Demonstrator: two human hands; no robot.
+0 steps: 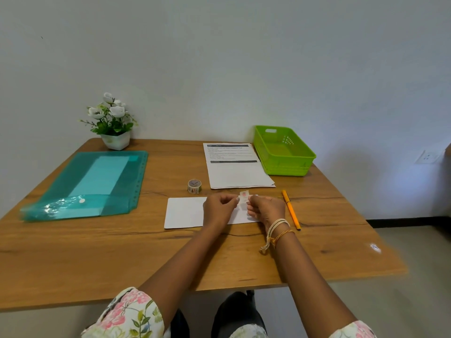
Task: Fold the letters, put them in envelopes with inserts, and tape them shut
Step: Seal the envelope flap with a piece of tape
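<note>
A white envelope lies flat on the wooden table in front of me. Both hands hover over its right half. My left hand and my right hand pinch a short strip of patterned tape between their fingertips, held up just above the envelope. The tape roll stands behind the envelope. A stack of printed letters lies further back.
A green plastic basket stands at the back right, a teal plastic folder on the left, a potted white flower at the back left. An orange pen lies right of my right hand.
</note>
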